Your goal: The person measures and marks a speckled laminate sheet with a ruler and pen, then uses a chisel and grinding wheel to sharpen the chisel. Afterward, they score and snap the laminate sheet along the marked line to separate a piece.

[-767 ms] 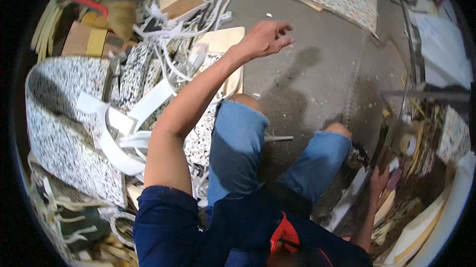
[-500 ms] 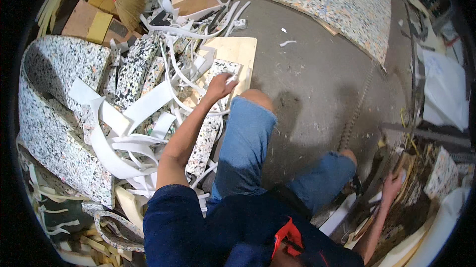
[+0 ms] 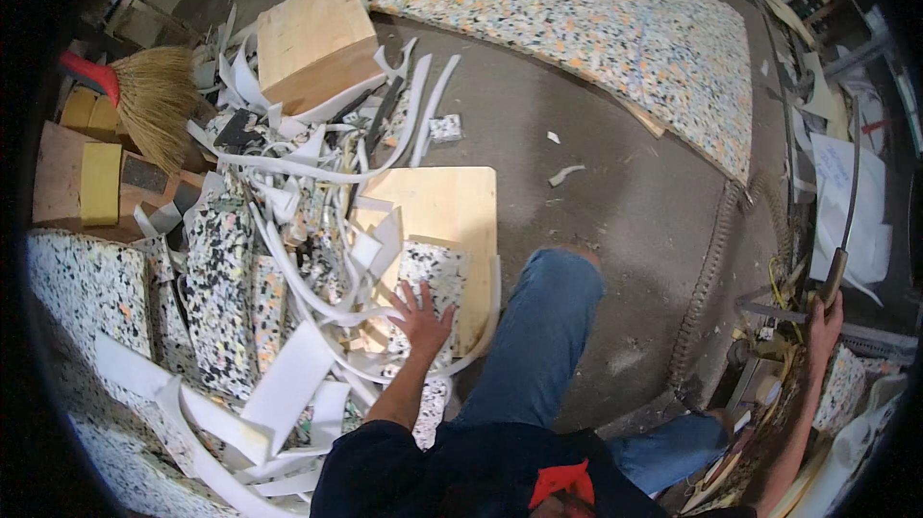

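My left hand rests with spread fingers on a speckled foam piece. That piece lies over a pale plywood board on the floor. Out at the right side, my right hand grips the brown handle of a long, thin, dark tool. Its slim shaft points upward and is either a blade or a rod; I cannot tell which. Curled white foam strips lie beside my left hand, one of them looping close past its fingers.
Beyond the scraps stand a wooden box and a straw broom with a red handle. A large speckled foam sheet lies at the back. A coiled hose crosses the floor at right, near white plastic sheeting.
My right hand has risen from the clutter at right and now shows the long thin tool. My left hand has opened flat on the foam piece. The whole view has shifted.
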### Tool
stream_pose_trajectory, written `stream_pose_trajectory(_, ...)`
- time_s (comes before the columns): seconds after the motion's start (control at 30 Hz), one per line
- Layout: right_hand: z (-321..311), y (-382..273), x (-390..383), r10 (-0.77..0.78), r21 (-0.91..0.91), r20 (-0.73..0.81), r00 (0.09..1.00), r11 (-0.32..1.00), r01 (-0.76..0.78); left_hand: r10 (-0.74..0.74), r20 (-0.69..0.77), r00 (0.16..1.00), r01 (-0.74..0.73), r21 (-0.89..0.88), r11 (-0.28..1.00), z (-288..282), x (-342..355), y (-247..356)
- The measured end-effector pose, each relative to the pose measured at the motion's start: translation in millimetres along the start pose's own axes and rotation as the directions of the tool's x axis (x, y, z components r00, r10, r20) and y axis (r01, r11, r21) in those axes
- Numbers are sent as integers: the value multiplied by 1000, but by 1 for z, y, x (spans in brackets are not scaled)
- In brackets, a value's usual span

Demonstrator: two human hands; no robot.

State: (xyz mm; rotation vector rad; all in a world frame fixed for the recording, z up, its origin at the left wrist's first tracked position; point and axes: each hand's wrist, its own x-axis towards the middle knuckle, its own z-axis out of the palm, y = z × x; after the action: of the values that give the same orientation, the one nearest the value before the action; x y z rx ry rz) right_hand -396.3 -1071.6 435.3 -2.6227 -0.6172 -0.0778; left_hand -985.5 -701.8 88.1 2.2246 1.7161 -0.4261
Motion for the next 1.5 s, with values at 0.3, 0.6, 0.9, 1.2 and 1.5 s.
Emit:
stream_pose_trajectory(0.3,-4,-73,65,118,-155,44,992,982,-110,-90,81,993,92,-25,995,3,8,11)
stream_pose_trajectory(0.6,154,-52,208,360,47,193,913,926,-375,-76,37,996,72,102,992,27,14,2)
stream_pose_trajectory(0.9,418,-49,421,245,233,360,900,911,-341,211,239,948,-226,36,974,-7,36,-29)
stream_pose_trajectory(1.2,520,-22,445,499,153,325,803,810,-566,-546,191,815,566,-67,822,-286,122,-22)
stream_pose_trajectory(1.5,537,-32,449,591,156,183,786,772,-616,-82,-154,985,73,-61,995,-448,338,190)
